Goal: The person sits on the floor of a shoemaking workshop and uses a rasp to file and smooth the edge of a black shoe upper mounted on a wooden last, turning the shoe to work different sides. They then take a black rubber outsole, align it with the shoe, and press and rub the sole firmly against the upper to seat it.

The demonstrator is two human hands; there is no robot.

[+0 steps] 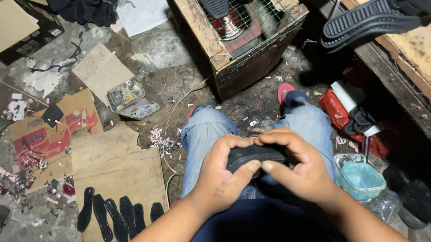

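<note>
Head view, steeply downward — close over lap

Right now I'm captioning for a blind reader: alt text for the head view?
Both hands, left hand and right hand, press a flat black rubber piece over the lap of a seated person in blue jeans. Black sole-shaped cutouts lie on brown cardboard at left.

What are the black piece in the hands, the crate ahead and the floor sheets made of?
Black piece, held by left hand and right hand: likely rubber or synthetic leather, matte, curving under the thumbs. Crate: rough unfinished wood, grain and stains showing, with green wire mesh on top. Floor sheets: brown cardboard, creased and torn; black sole-shaped cutouts look like rubber.
</note>
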